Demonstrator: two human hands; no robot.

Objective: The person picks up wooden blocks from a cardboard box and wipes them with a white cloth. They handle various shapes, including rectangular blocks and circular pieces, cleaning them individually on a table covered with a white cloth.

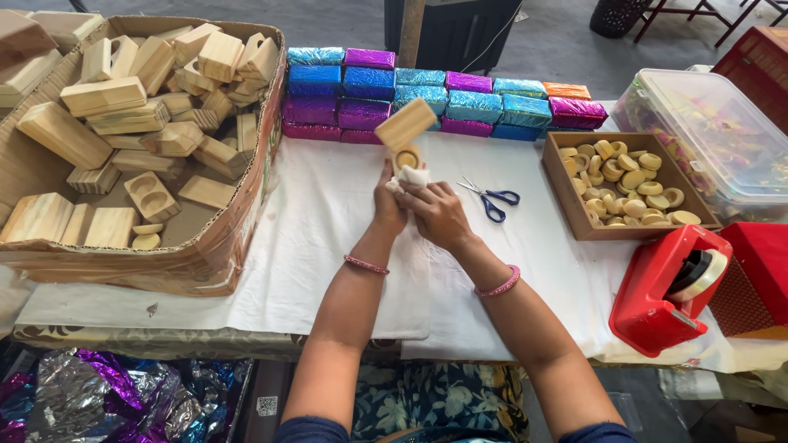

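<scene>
Head view, looking down on a white-covered tabletop [328, 246].

Item 1: wooden block [405, 125], pale, oblong, raised above the middle of the tabletop and tilted; a second wooden piece with a round hollow [407, 157] sits directly beneath it, touching.

Item 2: left hand [388, 205], fingers closed around the lower wooden piece from the left. Pink bangle at the wrist.

Item 3: right hand [439, 215], closed on a white cloth [410, 177] pressed against the hollowed piece. Pink bangle at the wrist.

Item 4: scissors [491, 198], blue-handled, lying flat just right of the hands.

Item 5: cardboard box [205, 262] at the left edge, filled with assorted pale wooden blocks.

Item 6: foil-wrapped blocks [427, 102], blue, purple, teal, one orange, stacked in rows along the far edge.

Item 7: shallow brown tray [566, 221] of small wooden rings, toward the right edge.

Item 8: red tape dispenser [669, 287], near right corner.

Item 9: clear lidded plastic bin [706, 131], far right corner.
</scene>
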